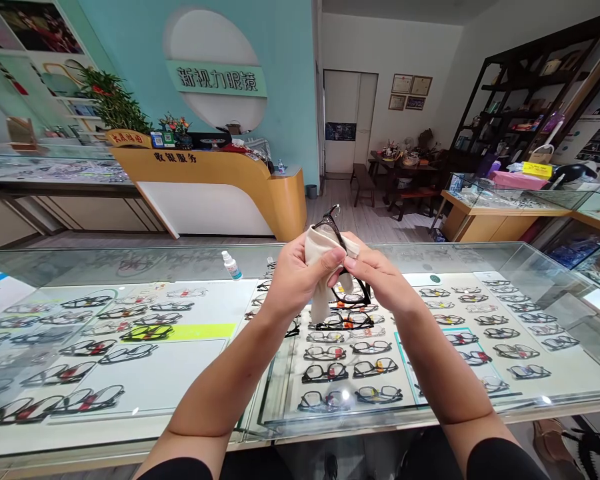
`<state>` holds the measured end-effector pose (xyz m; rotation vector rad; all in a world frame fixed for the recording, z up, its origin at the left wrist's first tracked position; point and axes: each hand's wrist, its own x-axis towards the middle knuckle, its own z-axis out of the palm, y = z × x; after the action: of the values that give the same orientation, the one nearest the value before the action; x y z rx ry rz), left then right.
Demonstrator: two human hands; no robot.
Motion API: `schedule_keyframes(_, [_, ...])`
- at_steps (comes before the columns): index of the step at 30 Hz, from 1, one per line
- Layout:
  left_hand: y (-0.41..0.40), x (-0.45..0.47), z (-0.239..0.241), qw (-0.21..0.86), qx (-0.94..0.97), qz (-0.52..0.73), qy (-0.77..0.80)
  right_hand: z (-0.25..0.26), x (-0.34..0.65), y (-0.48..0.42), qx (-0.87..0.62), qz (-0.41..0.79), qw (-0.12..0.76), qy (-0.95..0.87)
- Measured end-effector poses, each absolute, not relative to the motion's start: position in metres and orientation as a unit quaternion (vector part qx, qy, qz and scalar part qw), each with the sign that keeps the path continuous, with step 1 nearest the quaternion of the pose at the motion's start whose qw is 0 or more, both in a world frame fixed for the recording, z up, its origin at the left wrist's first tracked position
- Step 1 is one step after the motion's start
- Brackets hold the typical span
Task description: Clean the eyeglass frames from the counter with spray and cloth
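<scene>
Black-framed glasses [341,257] sit above the glass bench [130,267], pinched through a soft cream cloth [321,263] by the left hand [297,273] and gripped by the right hand [380,277]. Light, likely fragile; best held by the rim.

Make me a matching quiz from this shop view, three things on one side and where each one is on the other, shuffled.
1. cleaning cloth
2. black eyeglasses
3. spray bottle

A. on the glass counter
B. pinched in the left hand
C. held by the right hand

Pairs: 1-B, 2-C, 3-A
</scene>
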<state>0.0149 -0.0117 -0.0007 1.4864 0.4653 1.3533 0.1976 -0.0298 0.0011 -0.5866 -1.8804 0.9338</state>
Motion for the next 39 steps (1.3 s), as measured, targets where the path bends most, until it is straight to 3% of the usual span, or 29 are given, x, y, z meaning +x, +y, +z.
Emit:
schedule_keyframes(8, [-0.012,0.018,-0.008,0.475,0.613,0.600,0.197,0.003,0.198,-0.032,-0.213,0.356,0.446,-0.793])
schedule_keyframes(39, [-0.022,0.031,-0.006,0.499,0.532,0.641,0.239,0.001,0.198,-0.029,-0.217,0.273,0.384,-0.855])
